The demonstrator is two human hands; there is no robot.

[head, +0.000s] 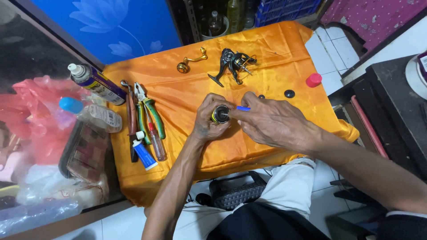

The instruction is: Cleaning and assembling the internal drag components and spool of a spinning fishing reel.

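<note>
My left hand (208,119) grips a small round black and gold reel spool (220,114) over the orange cloth (267,49). My right hand (271,121) holds a thin blue-handled tool (243,108) with its tip at the spool's face. Further back on the cloth lies a black fishing reel body (233,64). A gold reel handle (190,61) lies to its left. Two small black round parts (289,94) rest just beyond my right hand.
Green-handled pliers (149,113), a screwdriver (156,142), a blue and white tube (144,153) and a spray can (95,81) lie at the cloth's left. A red cap (313,80) sits near the right edge. Plastic bags and bottles crowd the left. A black speaker (235,191) sits below.
</note>
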